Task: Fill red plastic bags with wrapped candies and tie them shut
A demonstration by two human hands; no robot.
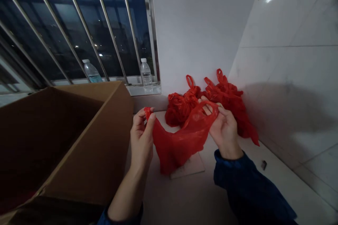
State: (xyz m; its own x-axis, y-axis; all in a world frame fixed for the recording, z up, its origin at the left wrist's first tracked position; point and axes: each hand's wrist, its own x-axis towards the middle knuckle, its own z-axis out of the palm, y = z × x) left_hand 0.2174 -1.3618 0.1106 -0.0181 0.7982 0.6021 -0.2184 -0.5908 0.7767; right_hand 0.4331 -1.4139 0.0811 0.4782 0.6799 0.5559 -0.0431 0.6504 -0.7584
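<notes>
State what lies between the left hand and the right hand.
In the head view, a red plastic carrier bag spans that stretch, held near its top by the left hand and right hand.

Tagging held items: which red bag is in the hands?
The front red bag, stretched between the left hand and right hand; the other red bags lie bunched behind it.
</notes>
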